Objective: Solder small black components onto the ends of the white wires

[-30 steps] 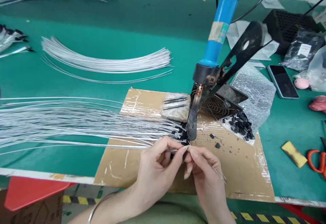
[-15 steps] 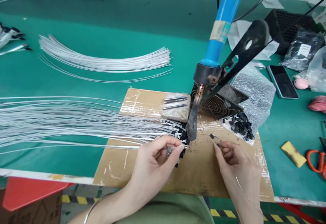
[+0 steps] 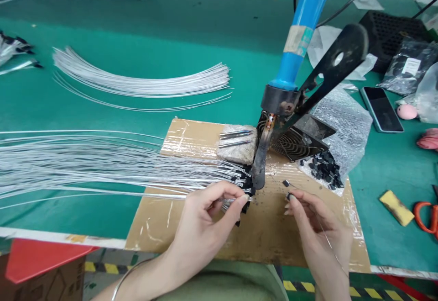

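Note:
My left hand (image 3: 210, 219) is closed in a pinch on a white wire (image 3: 178, 196), whose end pokes out just past the fingertips. My right hand (image 3: 318, 230) pinches a small black connector (image 3: 288, 196) between thumb and finger. A thin silvery strand (image 3: 330, 242) runs across that hand. Another black connector (image 3: 285, 183) lies on the cardboard just beyond it. Above and between the hands stands a blue-handled soldering iron (image 3: 289, 66), its flat dark tip pointing down. Many white wires (image 3: 137, 164) with black connectors on their ends lie left of the tip.
Cardboard (image 3: 270, 232) covers the green bench front. Behind the iron are a fan (image 3: 290, 143) and a pad with metal rods (image 3: 236, 155). Black connectors (image 3: 325, 168) lie piled at right, near a phone (image 3: 381, 109), yellow sponge (image 3: 396, 207) and orange-handled scissors (image 3: 426, 216). A wire bundle (image 3: 143, 81) lies behind.
My right hand has turned and shifted slightly left, so the black connector now shows at its fingertips, facing the left hand. My left hand has stayed almost still.

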### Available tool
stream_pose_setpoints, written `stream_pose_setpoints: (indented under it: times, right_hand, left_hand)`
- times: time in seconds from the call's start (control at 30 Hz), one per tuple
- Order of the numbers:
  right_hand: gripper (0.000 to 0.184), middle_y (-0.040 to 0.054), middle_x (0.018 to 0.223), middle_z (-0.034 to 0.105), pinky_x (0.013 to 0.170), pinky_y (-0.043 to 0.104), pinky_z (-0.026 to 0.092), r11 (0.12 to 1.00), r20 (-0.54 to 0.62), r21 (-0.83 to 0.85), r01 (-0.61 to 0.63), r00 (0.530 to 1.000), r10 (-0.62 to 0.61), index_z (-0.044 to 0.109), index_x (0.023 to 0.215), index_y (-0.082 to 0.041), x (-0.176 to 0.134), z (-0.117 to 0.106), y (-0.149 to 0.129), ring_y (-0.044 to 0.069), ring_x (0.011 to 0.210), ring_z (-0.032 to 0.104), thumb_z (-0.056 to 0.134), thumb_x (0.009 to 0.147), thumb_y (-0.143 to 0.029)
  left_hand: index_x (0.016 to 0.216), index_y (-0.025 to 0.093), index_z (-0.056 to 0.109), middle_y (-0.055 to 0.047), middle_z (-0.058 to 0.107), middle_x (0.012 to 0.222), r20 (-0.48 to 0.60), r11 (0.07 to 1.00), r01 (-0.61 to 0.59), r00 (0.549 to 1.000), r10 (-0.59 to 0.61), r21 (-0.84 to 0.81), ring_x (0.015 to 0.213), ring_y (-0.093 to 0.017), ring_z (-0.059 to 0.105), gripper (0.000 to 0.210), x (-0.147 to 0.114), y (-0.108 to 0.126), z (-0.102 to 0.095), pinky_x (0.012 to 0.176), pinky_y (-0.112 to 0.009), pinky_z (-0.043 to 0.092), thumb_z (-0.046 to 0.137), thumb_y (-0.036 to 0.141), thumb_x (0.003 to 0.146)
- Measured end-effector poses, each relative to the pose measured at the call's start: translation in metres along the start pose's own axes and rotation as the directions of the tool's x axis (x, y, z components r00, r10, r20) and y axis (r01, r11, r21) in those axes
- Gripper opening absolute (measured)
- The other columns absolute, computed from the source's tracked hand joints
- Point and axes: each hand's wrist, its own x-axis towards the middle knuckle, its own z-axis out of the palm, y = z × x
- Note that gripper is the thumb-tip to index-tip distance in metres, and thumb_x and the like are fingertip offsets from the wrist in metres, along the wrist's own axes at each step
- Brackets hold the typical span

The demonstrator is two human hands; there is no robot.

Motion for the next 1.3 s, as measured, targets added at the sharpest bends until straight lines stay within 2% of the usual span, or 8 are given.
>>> stream_pose_setpoints:
  times: [0.13, 0.33, 0.47, 0.63, 0.87, 1.13, 1.2, 1.3]
  right_hand:
    - [0.014, 0.0025, 0.076, 0.079, 0.061, 0.025, 0.062, 0.957, 0.164, 0.250, -0.149, 0.980, 0.110, 0.086, 0.092, -0.025, -0.006, 0.020, -0.028, 0.016, 0.063, 0.071, 0.086, 0.089, -0.039]
    - [0.010, 0.0004, 0.067, 0.074, 0.057, 0.024, 0.060, 0.889, 0.292, 0.354, -0.290, 0.937, 0.190, 0.089, 0.090, -0.026, -0.010, 0.038, -0.048, 0.014, 0.058, 0.067, 0.086, 0.087, -0.035]
    - [0.007, 0.0001, 0.064, 0.073, 0.051, 0.023, 0.057, 0.898, 0.301, 0.377, -0.226, 0.947, 0.112, 0.089, 0.088, -0.027, -0.011, 0.041, -0.044, 0.013, 0.052, 0.064, 0.087, 0.087, -0.034]
    - [0.005, -0.0003, 0.068, 0.074, 0.052, 0.024, 0.056, 0.923, 0.278, 0.335, -0.189, 0.956, 0.095, 0.090, 0.088, -0.029, -0.009, 0.040, -0.044, 0.013, 0.053, 0.064, 0.085, 0.088, -0.030]
    - [0.012, 0.0004, 0.076, 0.076, 0.053, 0.021, 0.055, 0.953, 0.271, 0.303, -0.019, 0.960, -0.067, 0.091, 0.097, -0.032, -0.008, 0.039, -0.037, 0.011, 0.055, 0.066, 0.082, 0.093, -0.025]
    - [0.013, 0.0002, 0.078, 0.075, 0.056, 0.024, 0.054, 0.972, 0.246, 0.231, 0.032, 0.965, -0.090, 0.090, 0.101, -0.032, -0.010, 0.040, -0.037, 0.013, 0.059, 0.064, 0.079, 0.096, -0.027]
    - [0.014, 0.0003, 0.077, 0.071, 0.058, 0.025, 0.053, 0.980, 0.231, 0.196, 0.037, 0.970, -0.083, 0.089, 0.102, -0.031, -0.012, 0.039, -0.038, 0.014, 0.061, 0.062, 0.075, 0.099, -0.031]
    - [0.031, 0.0005, 0.078, 0.065, 0.061, 0.027, 0.052, 0.983, 0.212, 0.164, 0.077, 0.971, -0.111, 0.084, 0.116, -0.029, -0.016, 0.039, -0.039, 0.015, 0.063, 0.059, 0.056, 0.110, -0.040]
  left_hand:
    - [0.082, 0.020, 0.078, -0.001, 0.072, 0.069, 0.021, 1.000, 0.021, 1.000, -0.022, 0.020, 0.059, -0.013, 0.055, 0.017, 0.001, 0.002, -0.002, 0.055, -0.024, 0.041, 0.069, 0.026, 0.095]
    - [0.081, 0.020, 0.076, -0.004, 0.079, 0.080, 0.100, 0.996, 0.069, 0.993, -0.062, -0.062, 0.066, -0.016, 0.066, 0.016, 0.005, 0.007, -0.005, 0.058, -0.024, 0.047, 0.069, 0.024, 0.094]
    - [0.078, 0.020, 0.076, -0.004, 0.080, 0.082, 0.135, 0.985, 0.076, 0.989, -0.055, -0.152, 0.071, -0.016, 0.069, 0.017, 0.009, 0.014, -0.006, 0.064, -0.023, 0.051, 0.070, 0.022, 0.094]
    - [0.075, 0.019, 0.074, -0.004, 0.079, 0.079, 0.135, 0.984, 0.102, 0.987, -0.083, -0.144, 0.067, -0.015, 0.066, 0.016, 0.013, 0.019, -0.008, 0.060, -0.022, 0.049, 0.072, 0.022, 0.091]
    - [0.072, 0.018, 0.075, -0.004, 0.079, 0.077, 0.146, 0.977, 0.111, 0.986, -0.085, -0.180, 0.071, -0.015, 0.070, 0.015, 0.017, 0.026, -0.007, 0.065, -0.021, 0.054, 0.072, 0.017, 0.087]
    - [0.069, 0.018, 0.074, -0.005, 0.079, 0.076, 0.129, 0.974, 0.112, 0.988, -0.088, -0.198, 0.070, -0.016, 0.071, 0.015, 0.020, 0.028, -0.006, 0.064, -0.021, 0.056, 0.071, 0.016, 0.084]
    - [0.069, 0.019, 0.074, -0.005, 0.079, 0.075, 0.138, 0.975, 0.115, 0.986, -0.090, -0.188, 0.070, -0.016, 0.071, 0.015, 0.022, 0.028, -0.006, 0.064, -0.021, 0.056, 0.071, 0.016, 0.083]
    - [0.068, 0.019, 0.073, -0.005, 0.080, 0.075, 0.131, 0.980, 0.111, 0.987, -0.090, -0.165, 0.070, -0.016, 0.072, 0.015, 0.023, 0.028, -0.004, 0.063, -0.021, 0.055, 0.071, 0.017, 0.082]
